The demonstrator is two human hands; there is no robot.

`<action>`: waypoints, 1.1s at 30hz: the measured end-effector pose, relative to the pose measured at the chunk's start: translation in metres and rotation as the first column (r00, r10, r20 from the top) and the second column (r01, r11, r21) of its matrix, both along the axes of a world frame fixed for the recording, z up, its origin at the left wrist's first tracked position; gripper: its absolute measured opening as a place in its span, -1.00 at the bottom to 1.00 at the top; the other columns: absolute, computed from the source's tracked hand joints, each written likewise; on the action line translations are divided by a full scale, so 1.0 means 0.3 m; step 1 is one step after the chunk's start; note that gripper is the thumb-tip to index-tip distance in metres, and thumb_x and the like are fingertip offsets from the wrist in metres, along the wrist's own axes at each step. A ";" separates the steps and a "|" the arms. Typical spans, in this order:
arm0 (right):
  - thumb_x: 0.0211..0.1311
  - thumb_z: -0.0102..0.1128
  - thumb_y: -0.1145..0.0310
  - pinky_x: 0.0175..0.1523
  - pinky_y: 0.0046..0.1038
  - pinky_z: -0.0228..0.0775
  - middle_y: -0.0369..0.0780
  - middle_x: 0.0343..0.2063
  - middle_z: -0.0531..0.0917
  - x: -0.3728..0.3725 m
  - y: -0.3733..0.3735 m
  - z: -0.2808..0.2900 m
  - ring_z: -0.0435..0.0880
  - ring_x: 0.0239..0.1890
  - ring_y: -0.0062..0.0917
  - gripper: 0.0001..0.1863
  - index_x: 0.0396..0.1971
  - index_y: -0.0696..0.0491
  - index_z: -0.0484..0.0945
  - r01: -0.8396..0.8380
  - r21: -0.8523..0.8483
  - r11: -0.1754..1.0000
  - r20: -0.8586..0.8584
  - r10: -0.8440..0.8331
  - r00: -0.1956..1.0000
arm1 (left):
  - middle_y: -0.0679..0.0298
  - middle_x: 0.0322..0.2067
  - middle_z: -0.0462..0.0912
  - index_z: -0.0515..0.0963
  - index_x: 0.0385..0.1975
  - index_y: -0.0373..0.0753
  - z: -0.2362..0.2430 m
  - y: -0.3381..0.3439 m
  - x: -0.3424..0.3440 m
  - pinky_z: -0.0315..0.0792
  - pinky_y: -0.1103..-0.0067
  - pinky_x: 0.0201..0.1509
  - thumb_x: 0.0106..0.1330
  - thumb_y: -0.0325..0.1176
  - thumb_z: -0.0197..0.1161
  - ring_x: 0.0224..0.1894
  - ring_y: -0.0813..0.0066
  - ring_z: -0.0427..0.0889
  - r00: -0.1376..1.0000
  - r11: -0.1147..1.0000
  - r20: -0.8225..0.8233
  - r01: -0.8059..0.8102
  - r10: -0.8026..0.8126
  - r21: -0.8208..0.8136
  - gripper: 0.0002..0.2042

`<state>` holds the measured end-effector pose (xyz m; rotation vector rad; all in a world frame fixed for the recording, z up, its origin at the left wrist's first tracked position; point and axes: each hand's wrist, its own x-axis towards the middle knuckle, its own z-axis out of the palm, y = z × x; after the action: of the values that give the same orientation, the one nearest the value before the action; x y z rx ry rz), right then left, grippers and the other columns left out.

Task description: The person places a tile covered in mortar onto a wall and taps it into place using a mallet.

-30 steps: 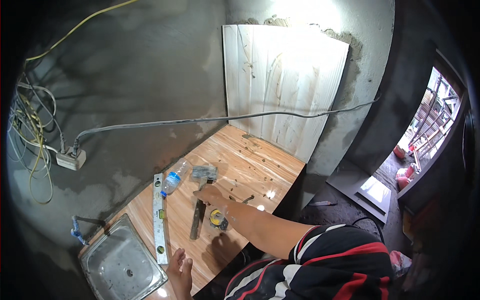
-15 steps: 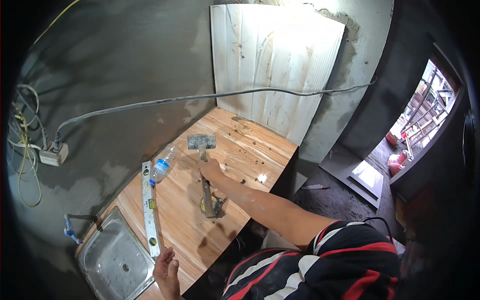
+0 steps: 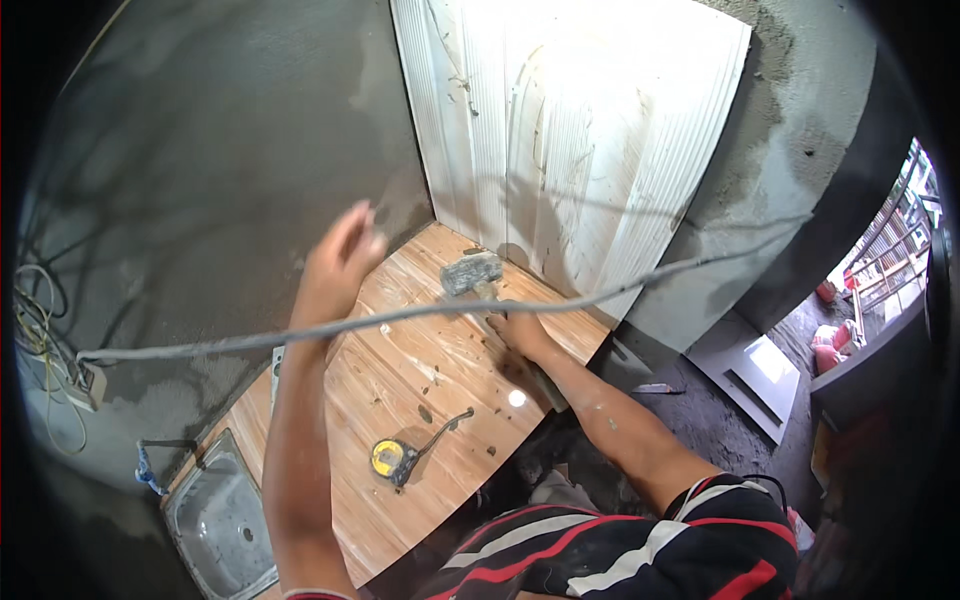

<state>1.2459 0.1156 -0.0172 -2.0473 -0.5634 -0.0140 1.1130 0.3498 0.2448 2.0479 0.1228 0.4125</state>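
Wood-grain countertop (image 3: 400, 370) against rough grey plaster wall (image 3: 200, 180), pale ribbed panel (image 3: 570, 130) leaning behind, my right hand (image 3: 515, 330) gripping the hammer (image 3: 472, 272), my left hand (image 3: 340, 255) raised, fingers spread

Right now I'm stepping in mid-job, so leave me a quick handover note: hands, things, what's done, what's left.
Left hand: raised, open, holding nothing.
Right hand: gripping the handle of the grey steel-headed mallet, whose head rests on the wood-grain countertop by the white ribbed panel.
Yellow tape measure lies near the counter's front edge.
Done: countertop laid.
Left: cannot tell from here.
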 end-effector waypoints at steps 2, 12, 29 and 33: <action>0.26 0.27 0.20 -0.02 -0.15 0.51 0.19 -0.29 0.70 0.080 0.035 0.021 0.72 -0.18 -0.05 -0.61 -0.18 0.29 0.64 -0.043 -0.091 0.995 -0.044 0.039 0.998 | -0.08 0.43 0.26 0.10 0.52 -0.23 0.085 -0.068 0.274 0.41 0.29 0.34 0.39 -0.08 0.30 0.38 0.11 0.42 0.999 1.000 0.037 -0.010 0.010 0.024 -0.21; 0.22 0.17 0.31 -0.01 -0.09 0.52 0.22 -0.32 0.68 0.272 0.023 0.120 0.71 -0.22 0.08 -0.66 -0.15 0.27 0.63 -0.093 -0.183 0.979 -0.025 0.090 0.996 | -0.33 0.50 -0.64 -0.56 0.53 -0.24 0.026 -0.376 0.948 -0.01 0.01 0.59 0.43 0.31 0.02 0.58 -0.35 -0.30 0.996 0.978 0.032 0.087 -0.082 -0.190 0.08; 0.25 0.12 0.25 0.02 -0.08 0.49 0.24 -0.30 0.67 0.312 -0.011 0.068 0.69 -0.19 0.11 -0.65 -0.19 0.27 0.60 -0.074 -0.138 0.988 -0.111 0.059 0.992 | -0.38 0.45 -0.75 -0.62 0.48 -0.38 -0.045 -0.383 1.002 -0.14 -0.03 0.58 0.30 0.52 -0.03 0.57 -0.27 -0.59 0.988 0.961 0.105 0.137 -0.115 -0.239 0.25; 0.22 0.14 0.27 0.05 -0.10 0.50 0.24 -0.33 0.66 0.319 0.061 0.081 0.68 -0.20 0.12 -0.67 -0.23 0.27 0.62 -0.134 -0.157 0.978 -0.088 0.121 0.989 | -0.38 0.46 -0.74 -0.62 0.48 -0.39 -0.045 -0.381 0.999 -0.16 -0.01 0.59 0.31 0.49 0.01 0.57 -0.28 -0.57 0.984 0.960 0.105 0.166 -0.146 -0.225 0.25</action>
<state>1.3418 0.1340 0.0071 -2.1550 -0.6642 0.1937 1.4126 0.2353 0.2314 1.7908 -0.0429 0.3702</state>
